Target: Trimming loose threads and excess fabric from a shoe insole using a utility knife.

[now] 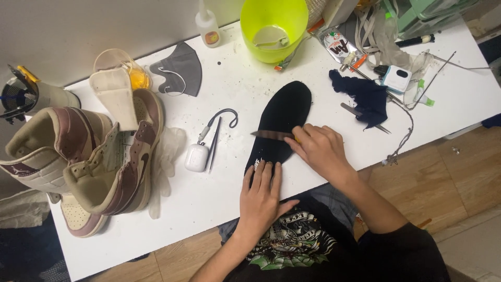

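**Black insole pinned flat under a blade**

Black foam insole (284,117) lies on the white table (219,198), right of the tan high-top sneakers (99,162). The left hand (263,196) presses flat-fingered on its heel end; the right hand (318,149) clenches a brown-bladed knife (272,135) across it. It looks light, floppy and compressible, best held by pinning it flat.
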